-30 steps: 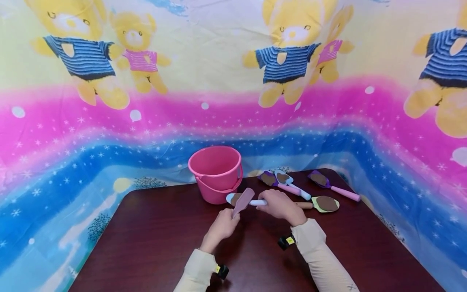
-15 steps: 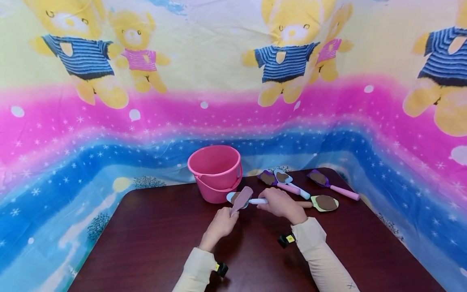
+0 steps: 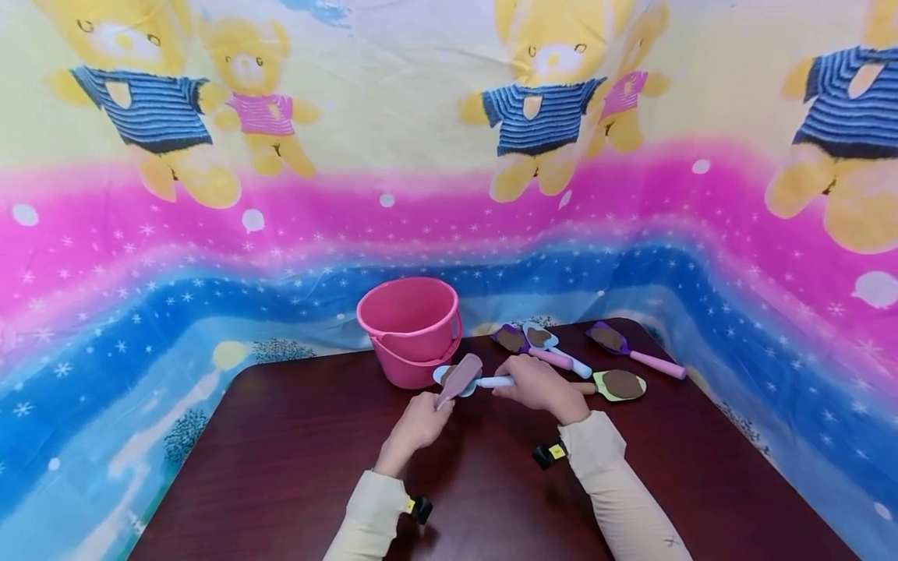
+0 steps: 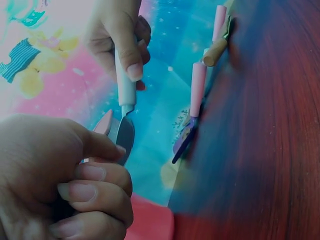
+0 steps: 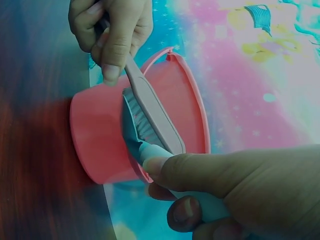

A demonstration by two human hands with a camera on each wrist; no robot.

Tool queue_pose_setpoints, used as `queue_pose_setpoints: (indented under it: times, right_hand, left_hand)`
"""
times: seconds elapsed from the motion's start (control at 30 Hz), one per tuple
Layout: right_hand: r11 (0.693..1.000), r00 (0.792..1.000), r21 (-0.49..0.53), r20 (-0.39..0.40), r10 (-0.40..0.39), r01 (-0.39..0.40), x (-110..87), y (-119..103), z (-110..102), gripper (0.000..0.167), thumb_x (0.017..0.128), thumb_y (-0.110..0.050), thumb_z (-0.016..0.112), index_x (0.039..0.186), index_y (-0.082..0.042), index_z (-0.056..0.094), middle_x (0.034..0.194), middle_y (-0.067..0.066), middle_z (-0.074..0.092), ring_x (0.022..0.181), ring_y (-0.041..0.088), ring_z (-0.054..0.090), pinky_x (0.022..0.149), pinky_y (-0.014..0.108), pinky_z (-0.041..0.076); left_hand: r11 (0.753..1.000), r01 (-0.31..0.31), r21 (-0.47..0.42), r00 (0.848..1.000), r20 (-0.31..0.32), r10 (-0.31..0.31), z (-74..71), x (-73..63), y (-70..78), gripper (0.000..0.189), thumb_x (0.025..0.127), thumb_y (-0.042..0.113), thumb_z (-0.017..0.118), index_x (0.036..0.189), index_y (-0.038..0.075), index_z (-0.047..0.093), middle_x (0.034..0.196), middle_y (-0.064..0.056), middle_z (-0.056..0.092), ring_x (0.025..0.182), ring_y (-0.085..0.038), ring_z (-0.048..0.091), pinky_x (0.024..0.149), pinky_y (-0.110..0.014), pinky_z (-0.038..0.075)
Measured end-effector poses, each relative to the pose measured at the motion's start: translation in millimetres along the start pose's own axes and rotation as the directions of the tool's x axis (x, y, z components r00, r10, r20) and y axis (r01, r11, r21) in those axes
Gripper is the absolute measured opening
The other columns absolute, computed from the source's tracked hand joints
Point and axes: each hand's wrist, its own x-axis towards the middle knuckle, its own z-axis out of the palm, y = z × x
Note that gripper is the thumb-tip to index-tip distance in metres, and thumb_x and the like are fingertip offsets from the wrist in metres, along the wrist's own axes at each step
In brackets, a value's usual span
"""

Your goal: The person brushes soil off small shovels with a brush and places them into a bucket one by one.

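Observation:
My left hand (image 3: 419, 421) grips a brush (image 3: 461, 377) by its handle. In the right wrist view, the brush's pale bristles lie against the blade of a light blue hand shovel (image 5: 129, 127). My right hand (image 3: 539, 382) holds that shovel by its pale handle (image 3: 495, 382), fingers curled round it. Some brown material shows on the blade in the head view, partly hidden by the brush. Both tools are held up in front of a pink bucket (image 3: 414, 343), near its right side. In the left wrist view, my left hand's fingers (image 4: 102, 192) hide the brush's handle.
Behind my right hand, a purple shovel (image 3: 510, 339) and a blue shovel (image 3: 540, 336) lie side by side, bearing brown material. Another purple shovel (image 3: 609, 338) and a green shovel (image 3: 620, 385) lie further right. A printed cloth (image 3: 316, 265) hangs beyond the dark table (image 3: 295, 460).
The brush has shifted slightly over the shovel's blade, in small strokes. Both hands keep their grips. The whole head view has drifted slightly; the bucket and lying shovels stay put.

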Motion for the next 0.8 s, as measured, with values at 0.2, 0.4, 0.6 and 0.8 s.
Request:
queue_pose_setpoints:
  times: [0.2, 0.4, 0.6, 0.8]
  right_hand:
    - [1.0, 1.0, -0.002, 0.007, -0.014, 0.014, -2.6, -1.6, -3.0, 0.006, 0.091, -0.02, 0.076, 0.087, -0.015, 0.077, 0.076, -0.009, 0.067, 0.066, 0.01, 0.057, 0.073, 0.034, 0.05]
    - [1.0, 1.0, 0.003, 0.004, -0.003, 0.003, -5.4, -2.1, -2.1, 0.005, 0.09, -0.019, 0.078, 0.088, -0.015, 0.077, 0.075, -0.009, 0.067, 0.065, 0.01, 0.057, 0.072, 0.033, 0.051]
    - [0.999, 1.0, 0.029, 0.003, 0.014, -0.014, -6.2, -2.9, -2.8, 0.005, 0.09, -0.019, 0.078, 0.088, -0.014, 0.077, 0.073, -0.007, 0.066, 0.064, 0.011, 0.056, 0.07, 0.033, 0.051]
    - [1.0, 1.0, 0.018, 0.013, 0.017, -0.017, -6.1, -1.1, -1.5, 0.007, 0.089, -0.022, 0.078, 0.087, -0.015, 0.077, 0.07, -0.005, 0.066, 0.059, 0.012, 0.055, 0.065, 0.031, 0.05]
  left_hand:
    - [1.0, -0.013, -0.013, 0.999, 0.048, 0.014, -1.5, 0.3, -6.9, 0.035, 0.102, 0.027, 0.054, 0.071, 0.012, 0.05, 0.056, 0.004, 0.04, 0.047, -0.01, 0.037, 0.045, -0.025, 0.032]
    - [1.0, -0.015, 0.005, 0.998, 0.068, 0.015, 0.0, -0.2, -6.3, 0.037, 0.102, 0.031, 0.055, 0.07, 0.013, 0.05, 0.055, 0.005, 0.039, 0.047, -0.01, 0.036, 0.045, -0.025, 0.031]
    - [1.0, 0.005, 0.005, 0.999, 0.033, -0.005, -0.2, -2.0, -3.7, 0.036, 0.102, 0.031, 0.055, 0.071, 0.012, 0.051, 0.057, 0.004, 0.04, 0.049, -0.011, 0.037, 0.047, -0.025, 0.032]
    - [0.999, 0.027, -0.027, 0.999, 0.019, -0.026, -1.3, -4.7, -3.7, 0.039, 0.102, 0.031, 0.055, 0.068, 0.014, 0.049, 0.056, 0.004, 0.039, 0.048, -0.01, 0.036, 0.047, -0.024, 0.03]
